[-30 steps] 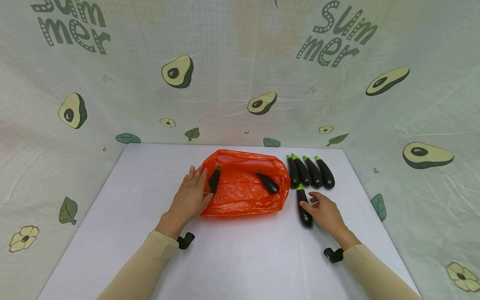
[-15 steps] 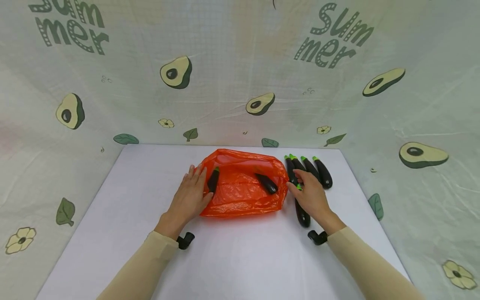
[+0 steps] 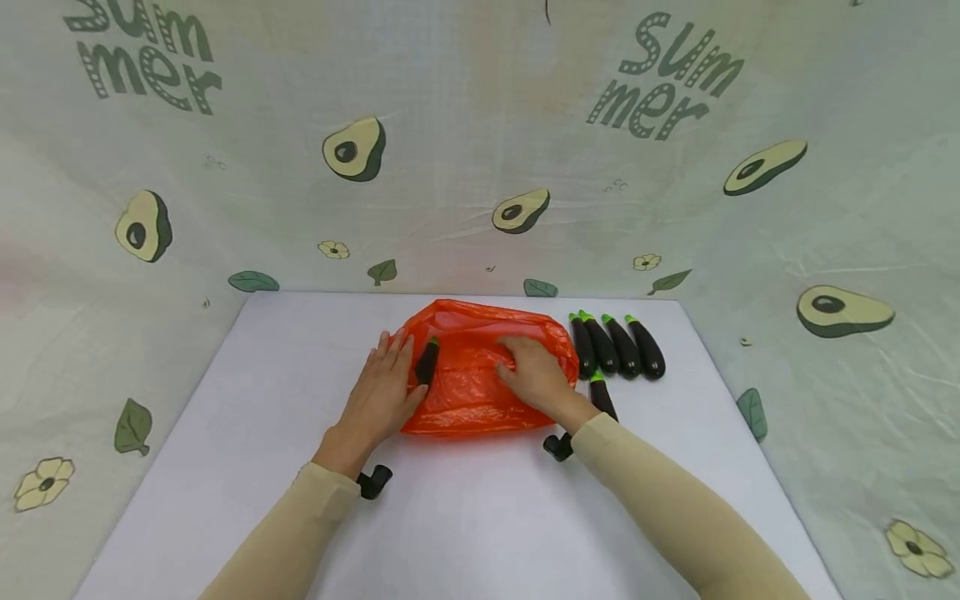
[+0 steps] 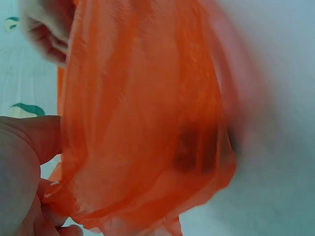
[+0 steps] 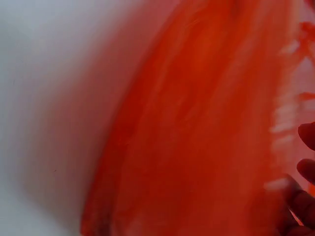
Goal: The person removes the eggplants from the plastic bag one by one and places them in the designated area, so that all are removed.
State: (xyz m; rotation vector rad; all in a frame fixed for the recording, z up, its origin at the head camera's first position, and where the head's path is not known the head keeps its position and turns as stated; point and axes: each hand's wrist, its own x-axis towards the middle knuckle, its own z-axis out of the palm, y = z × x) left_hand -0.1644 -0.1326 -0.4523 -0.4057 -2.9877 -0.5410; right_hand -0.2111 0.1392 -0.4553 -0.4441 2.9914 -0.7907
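White table, smooth, pale; far edge meets a hanging cloth that also walls in the left and right sides. Cloth off-white, faint grid showing through at far centre, light creases at right. Prints: avocado halves, green leaves, cream flowers, "summer" lettering high on left and right. Soft tan and pinkish patches between them.

Red plastic bag lies at table centre, toward the far side, mouth up; reddish tint on the table along its near edge. One eggplant inside at left. Four eggplants in a row just right of the bag, green stems toward the far edge. A single eggplant nearer, partly behind the right forearm.

Left hand spread, fingers straight, touching the bag's left rim. Right hand over the bag's right half, fingers bent; cannot tell whether it pinches anything. Sleeves beige; small black device at each wrist.
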